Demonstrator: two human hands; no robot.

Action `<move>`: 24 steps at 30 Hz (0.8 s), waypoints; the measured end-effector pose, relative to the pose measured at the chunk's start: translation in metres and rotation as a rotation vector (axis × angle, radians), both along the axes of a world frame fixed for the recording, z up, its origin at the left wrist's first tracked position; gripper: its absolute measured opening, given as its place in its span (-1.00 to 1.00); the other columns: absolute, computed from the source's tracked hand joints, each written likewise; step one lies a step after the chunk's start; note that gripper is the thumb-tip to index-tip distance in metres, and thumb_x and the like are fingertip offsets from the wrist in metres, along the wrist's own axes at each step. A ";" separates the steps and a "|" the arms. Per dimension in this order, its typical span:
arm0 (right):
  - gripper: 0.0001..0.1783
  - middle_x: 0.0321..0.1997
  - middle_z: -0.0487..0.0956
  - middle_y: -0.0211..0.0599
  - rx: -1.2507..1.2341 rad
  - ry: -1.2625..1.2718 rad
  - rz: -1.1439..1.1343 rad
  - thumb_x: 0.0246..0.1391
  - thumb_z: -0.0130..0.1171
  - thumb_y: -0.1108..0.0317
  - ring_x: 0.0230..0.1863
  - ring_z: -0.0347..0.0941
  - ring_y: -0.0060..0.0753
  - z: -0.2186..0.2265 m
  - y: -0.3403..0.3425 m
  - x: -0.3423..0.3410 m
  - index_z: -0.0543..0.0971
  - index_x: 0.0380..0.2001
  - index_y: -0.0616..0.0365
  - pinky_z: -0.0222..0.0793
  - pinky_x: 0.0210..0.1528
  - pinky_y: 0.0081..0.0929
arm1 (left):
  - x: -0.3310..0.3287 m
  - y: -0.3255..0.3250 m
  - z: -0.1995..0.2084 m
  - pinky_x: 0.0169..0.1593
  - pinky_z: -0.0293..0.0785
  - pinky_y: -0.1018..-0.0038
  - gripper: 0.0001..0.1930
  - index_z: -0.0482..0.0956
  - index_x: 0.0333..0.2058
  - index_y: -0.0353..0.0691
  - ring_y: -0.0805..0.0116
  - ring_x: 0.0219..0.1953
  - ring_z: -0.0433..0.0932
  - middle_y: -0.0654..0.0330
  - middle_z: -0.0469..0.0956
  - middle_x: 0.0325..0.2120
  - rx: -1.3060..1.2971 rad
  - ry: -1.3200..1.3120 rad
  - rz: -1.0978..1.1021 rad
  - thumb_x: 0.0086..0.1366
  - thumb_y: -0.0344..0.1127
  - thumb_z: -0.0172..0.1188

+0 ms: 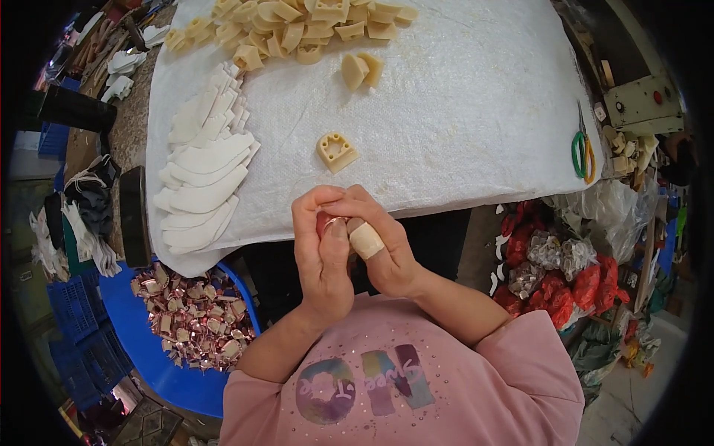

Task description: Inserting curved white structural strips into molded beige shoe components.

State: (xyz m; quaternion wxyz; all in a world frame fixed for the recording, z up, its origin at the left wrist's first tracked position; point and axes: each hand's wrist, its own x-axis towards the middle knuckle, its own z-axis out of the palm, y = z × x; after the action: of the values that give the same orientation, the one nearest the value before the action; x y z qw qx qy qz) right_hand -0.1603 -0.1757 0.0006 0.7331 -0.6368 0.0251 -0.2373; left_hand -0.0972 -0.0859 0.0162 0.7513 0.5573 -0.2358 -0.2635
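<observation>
My left hand [320, 253] and my right hand [379, 238] meet at the near edge of the white cloth [461, 111]. Together they pinch a small shiny metal piece [332, 222] with a red part between the fingertips. My right thumb wears a beige bandage wrap [365, 239]. One cream plastic block with holes [336, 152] lies alone on the cloth just beyond my hands. Two more cream blocks [361, 70] sit farther back.
A heap of cream plastic blocks [290, 28] lines the cloth's far edge. Overlapping white curved strips [204, 167] lie at the left. A blue tub [160, 357] holds copper-coloured metal pieces [195, 316]. Green-handled scissors [582, 152] rest at the right, red and clear bags [550, 267] below them.
</observation>
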 end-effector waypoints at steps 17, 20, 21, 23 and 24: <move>-0.71 -0.58 0.41 -0.25 -0.670 0.314 -0.184 -0.07 0.25 0.24 -0.49 0.43 -0.31 0.041 -0.033 0.003 0.48 -0.37 0.22 0.32 -0.47 -0.43 | 0.021 0.009 0.001 -0.14 0.32 0.44 0.02 -0.34 0.22 -0.46 0.31 -0.27 0.37 -0.02 0.34 -0.18 0.103 -0.352 -0.266 0.20 0.35 -0.15; -0.70 -0.49 0.48 -0.19 -0.431 0.376 -0.075 0.00 0.20 0.21 -0.51 0.45 -0.29 0.032 -0.035 0.003 0.48 -0.37 0.26 0.34 -0.45 -0.41 | 0.016 0.003 -0.004 -0.22 0.25 0.52 -0.03 -0.32 0.22 -0.47 0.41 -0.32 0.31 0.07 0.31 -0.20 0.112 -0.363 -0.218 0.24 0.32 -0.22; -0.70 -0.49 0.48 -0.19 -0.430 0.376 -0.074 0.00 0.20 0.21 -0.51 0.45 -0.29 0.030 -0.034 0.002 0.48 -0.37 0.26 0.34 -0.45 -0.41 | 0.014 0.001 -0.007 -0.36 0.21 0.64 -0.05 -0.29 0.24 -0.39 0.55 -0.38 0.25 0.19 0.28 -0.21 0.093 -0.349 -0.143 0.24 0.33 -0.22; -0.74 -0.48 0.51 -0.19 -0.403 0.328 -0.073 0.06 0.17 0.26 -0.50 0.47 -0.40 0.027 -0.033 0.001 0.46 -0.39 0.27 0.37 -0.45 -0.49 | 0.013 0.003 -0.001 -0.36 0.22 0.64 -0.10 -0.24 0.24 -0.39 0.55 -0.37 0.26 0.19 0.29 -0.23 0.149 -0.298 -0.145 0.27 0.30 -0.25; -0.74 -0.48 0.51 -0.19 -0.401 0.329 -0.074 0.06 0.17 0.26 -0.50 0.47 -0.40 0.026 -0.033 0.001 0.46 -0.39 0.27 0.37 -0.45 -0.49 | 0.013 0.003 0.002 -0.36 0.24 0.64 -0.15 -0.18 0.24 -0.38 0.55 -0.37 0.28 0.19 0.29 -0.25 0.205 -0.248 -0.148 0.29 0.27 -0.28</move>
State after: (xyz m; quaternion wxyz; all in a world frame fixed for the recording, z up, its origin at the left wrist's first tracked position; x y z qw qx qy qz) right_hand -0.1593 -0.2083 0.0262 0.5690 -0.7981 0.1199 -0.1575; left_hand -0.0842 -0.0826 0.0182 0.6344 0.6402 -0.3389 -0.2698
